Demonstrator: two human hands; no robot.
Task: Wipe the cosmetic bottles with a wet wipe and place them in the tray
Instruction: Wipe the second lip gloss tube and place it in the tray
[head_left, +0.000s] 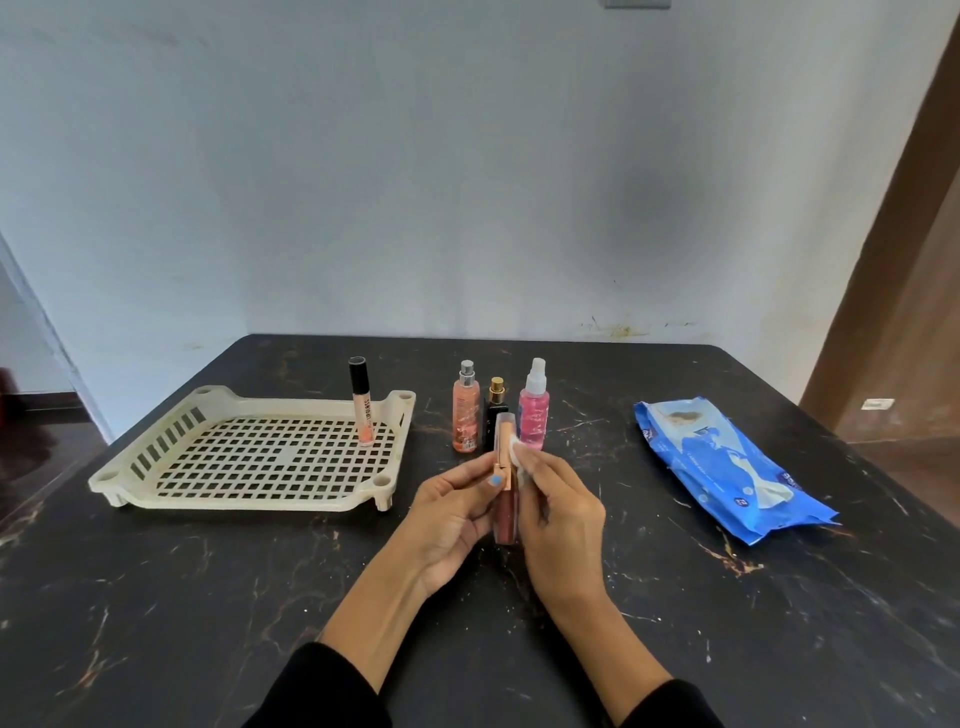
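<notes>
We pinch the slim, rose-gold capped lip gloss tube (505, 467), light, stiff and probably slippery when wet, at its middle with the curled fingers of our left hand (457, 512), while our right hand (558, 512) presses the small white wet wipe (519, 451) on its cap.

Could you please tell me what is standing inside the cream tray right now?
One tube with a black cap stands upright near the tray's far right corner. Nothing covers the tray floor.

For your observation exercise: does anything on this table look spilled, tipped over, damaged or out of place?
Nothing stands out. The tube in the tray and the three bottles beside it stand upright. The wipe pack lies flat with a wipe poking from its opening, and no spill shows.
</notes>
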